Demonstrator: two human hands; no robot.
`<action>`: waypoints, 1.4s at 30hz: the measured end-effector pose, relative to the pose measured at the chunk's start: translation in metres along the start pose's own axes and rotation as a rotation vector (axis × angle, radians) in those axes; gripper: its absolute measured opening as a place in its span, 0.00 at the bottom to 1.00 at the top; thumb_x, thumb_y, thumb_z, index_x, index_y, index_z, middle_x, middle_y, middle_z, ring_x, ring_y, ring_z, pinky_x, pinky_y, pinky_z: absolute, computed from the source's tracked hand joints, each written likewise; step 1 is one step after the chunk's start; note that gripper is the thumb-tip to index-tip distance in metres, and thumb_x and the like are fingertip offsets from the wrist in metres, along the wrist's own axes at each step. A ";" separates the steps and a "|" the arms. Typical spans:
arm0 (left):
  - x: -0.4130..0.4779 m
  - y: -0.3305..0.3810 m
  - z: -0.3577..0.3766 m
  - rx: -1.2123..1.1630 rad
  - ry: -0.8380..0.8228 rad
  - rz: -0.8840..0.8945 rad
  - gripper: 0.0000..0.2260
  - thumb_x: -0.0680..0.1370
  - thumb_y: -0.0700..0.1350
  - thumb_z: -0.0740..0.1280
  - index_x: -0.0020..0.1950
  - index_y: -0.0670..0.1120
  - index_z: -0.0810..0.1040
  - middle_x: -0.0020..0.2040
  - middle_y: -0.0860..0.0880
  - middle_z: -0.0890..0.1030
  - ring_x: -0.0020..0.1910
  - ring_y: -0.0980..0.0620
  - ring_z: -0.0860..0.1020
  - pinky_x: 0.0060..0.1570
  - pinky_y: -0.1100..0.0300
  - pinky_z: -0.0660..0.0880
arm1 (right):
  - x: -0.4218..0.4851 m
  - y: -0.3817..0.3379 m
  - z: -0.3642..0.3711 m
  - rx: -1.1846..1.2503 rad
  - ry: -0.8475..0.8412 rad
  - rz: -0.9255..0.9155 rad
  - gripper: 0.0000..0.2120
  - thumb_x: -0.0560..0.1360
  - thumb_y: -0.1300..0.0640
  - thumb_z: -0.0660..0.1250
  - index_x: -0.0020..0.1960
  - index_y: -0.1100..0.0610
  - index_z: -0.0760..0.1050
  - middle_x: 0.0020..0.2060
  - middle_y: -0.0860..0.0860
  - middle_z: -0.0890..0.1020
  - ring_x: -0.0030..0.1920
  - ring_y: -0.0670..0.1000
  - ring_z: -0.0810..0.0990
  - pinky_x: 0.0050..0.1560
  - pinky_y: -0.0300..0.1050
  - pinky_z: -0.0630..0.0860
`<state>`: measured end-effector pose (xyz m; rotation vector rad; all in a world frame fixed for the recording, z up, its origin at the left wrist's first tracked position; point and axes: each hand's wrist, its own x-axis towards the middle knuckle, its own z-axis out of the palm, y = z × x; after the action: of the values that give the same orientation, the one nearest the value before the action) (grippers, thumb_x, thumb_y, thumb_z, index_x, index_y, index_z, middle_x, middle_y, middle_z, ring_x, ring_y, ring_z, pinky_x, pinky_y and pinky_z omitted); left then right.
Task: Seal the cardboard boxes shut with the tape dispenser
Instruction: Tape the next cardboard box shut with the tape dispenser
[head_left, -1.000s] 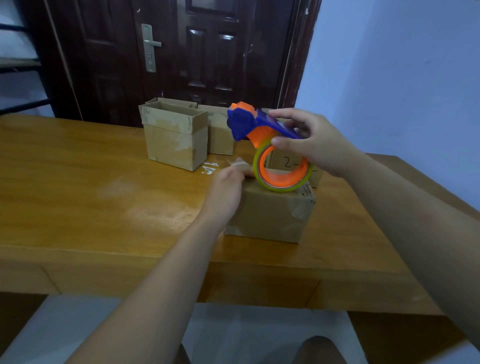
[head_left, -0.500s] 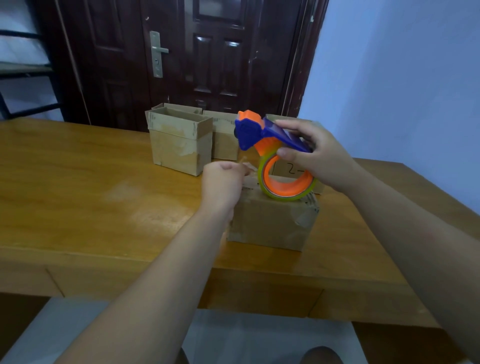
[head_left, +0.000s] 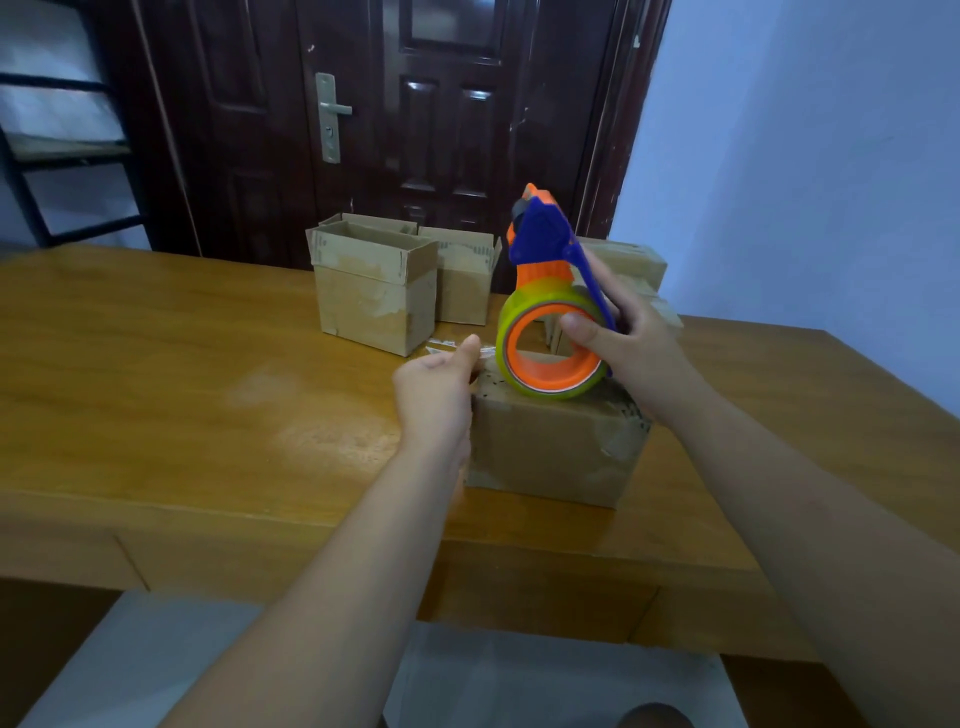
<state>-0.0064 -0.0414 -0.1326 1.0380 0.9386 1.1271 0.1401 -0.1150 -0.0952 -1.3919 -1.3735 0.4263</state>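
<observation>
Your right hand (head_left: 636, 358) is curled around the tape dispenser (head_left: 545, 291). The thumb is hooked into the orange core and the fingers are wrapped over the blue handle behind it, wrist cocked so the cutter end points up. The roll sits right on top of the near box (head_left: 556, 447), touching the lid.

Your left hand (head_left: 436, 395) is bunched at that box's upper left corner, knuckles against its side. The thumb is clamped on the forefinger, and it looks like it's pinching the clear tape end (head_left: 480, 353) coming off the roll, though that part's blurry.

Behind the near box, further along the table (head_left: 208, 389), there's an open box (head_left: 374, 296) with another box (head_left: 462, 280) beside it.
</observation>
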 end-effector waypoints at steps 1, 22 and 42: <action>0.001 -0.001 0.000 -0.011 0.010 0.001 0.12 0.77 0.47 0.68 0.34 0.47 0.78 0.37 0.48 0.81 0.40 0.51 0.79 0.48 0.52 0.78 | 0.000 0.001 0.000 0.028 0.005 0.006 0.37 0.69 0.47 0.69 0.75 0.43 0.59 0.64 0.42 0.74 0.60 0.43 0.77 0.53 0.39 0.78; 0.006 -0.021 0.004 0.091 0.059 0.019 0.15 0.78 0.49 0.67 0.37 0.41 0.81 0.39 0.43 0.82 0.39 0.51 0.78 0.38 0.58 0.73 | 0.004 0.013 -0.005 0.208 -0.013 0.097 0.37 0.64 0.51 0.75 0.71 0.47 0.66 0.59 0.48 0.80 0.59 0.50 0.80 0.59 0.52 0.77; 0.006 -0.009 0.008 -0.082 -0.050 -0.352 0.07 0.78 0.47 0.67 0.43 0.45 0.76 0.43 0.47 0.79 0.42 0.51 0.76 0.46 0.54 0.73 | 0.001 0.010 -0.002 0.243 0.013 0.053 0.36 0.68 0.57 0.71 0.73 0.44 0.63 0.60 0.46 0.78 0.59 0.49 0.80 0.54 0.47 0.79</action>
<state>0.0045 -0.0382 -0.1391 0.7934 0.9823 0.8353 0.1469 -0.1124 -0.1029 -1.2307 -1.2319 0.5981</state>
